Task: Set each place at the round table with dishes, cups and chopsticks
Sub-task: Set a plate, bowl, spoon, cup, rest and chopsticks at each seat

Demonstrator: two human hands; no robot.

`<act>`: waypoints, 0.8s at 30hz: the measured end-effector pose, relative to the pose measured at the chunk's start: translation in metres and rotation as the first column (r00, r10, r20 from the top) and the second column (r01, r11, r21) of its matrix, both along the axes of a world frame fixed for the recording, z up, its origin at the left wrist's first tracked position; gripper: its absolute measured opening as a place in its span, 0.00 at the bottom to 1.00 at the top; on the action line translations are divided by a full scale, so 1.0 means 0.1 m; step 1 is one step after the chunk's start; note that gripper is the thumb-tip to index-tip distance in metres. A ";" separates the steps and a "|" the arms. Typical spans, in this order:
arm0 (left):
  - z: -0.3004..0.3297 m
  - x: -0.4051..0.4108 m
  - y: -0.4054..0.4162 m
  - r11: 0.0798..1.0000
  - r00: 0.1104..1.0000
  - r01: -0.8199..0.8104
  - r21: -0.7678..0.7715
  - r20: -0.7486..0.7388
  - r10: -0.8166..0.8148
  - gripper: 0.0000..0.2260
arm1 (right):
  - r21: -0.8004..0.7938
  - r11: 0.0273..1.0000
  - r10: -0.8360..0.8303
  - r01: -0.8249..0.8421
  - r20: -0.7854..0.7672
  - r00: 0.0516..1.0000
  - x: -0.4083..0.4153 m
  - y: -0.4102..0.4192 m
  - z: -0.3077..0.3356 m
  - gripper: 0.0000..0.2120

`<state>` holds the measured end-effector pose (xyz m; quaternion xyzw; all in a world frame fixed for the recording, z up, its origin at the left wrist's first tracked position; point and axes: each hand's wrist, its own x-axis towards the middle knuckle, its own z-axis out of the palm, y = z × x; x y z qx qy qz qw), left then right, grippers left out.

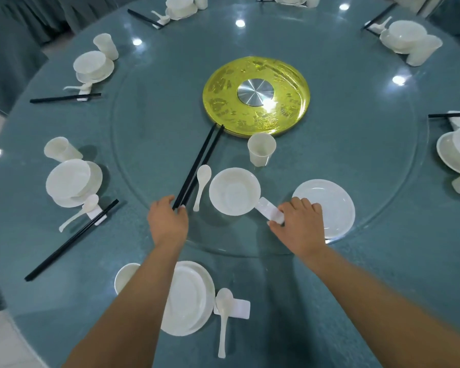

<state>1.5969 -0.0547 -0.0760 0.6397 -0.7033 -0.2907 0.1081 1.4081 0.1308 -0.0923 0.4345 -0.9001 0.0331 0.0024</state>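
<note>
A: In the head view, what is being held, and where?

B: The near ends of the black chopsticks [197,168] are pinched by the left hand [168,221]; their tips point toward one o'clock and end just beside the gold disc [255,96] at the centre. The white chopstick rest [270,212] is grasped by the right hand [298,221], with the fingers curled over its near end. Its far end lies against the white bowl [235,191].

A: And the other loose pieces?

B: On the glass turntable [149,160], a spoon [202,181] lies between chopsticks and bowl, a cup [260,150] stands at twelve o'clock from the bowl, and a plate [327,205] at three o'clock from it, partly covered by the right hand.

A: How should the chopsticks be expected to handle?

B: They are judged light, stiff and smooth, so slipping or scissoring is likely if both are not taken together, close to the thick end. The rest is judged small, hard and chippable on glass; a grip across its sides is advised. The nearest place, at six o'clock, has a rest [239,309] but no chopsticks are seen there.
</note>
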 end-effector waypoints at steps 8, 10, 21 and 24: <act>-0.06 -0.02 -0.15 0.999 0.998 -0.002 0.047 0.055 -0.001 0.12 | -0.052 0.999 0.006 -0.004 0.034 0.999 -0.04 -0.01 -0.10 0.16; -0.05 -0.03 -0.17 0.996 0.999 -0.018 0.087 0.047 0.014 0.11 | -0.071 0.997 0.006 -0.002 0.055 0.998 -0.05 0.00 -0.12 0.16; -0.08 0.06 -0.22 0.973 0.996 -0.080 0.216 -0.016 0.085 0.13 | -0.129 0.992 0.001 0.014 0.115 0.993 -0.07 0.04 -0.11 0.17; -0.09 0.10 -0.20 0.969 0.991 -0.092 0.228 -0.077 0.113 0.18 | -0.163 0.986 -0.014 0.035 0.129 0.992 -0.06 0.05 -0.08 0.18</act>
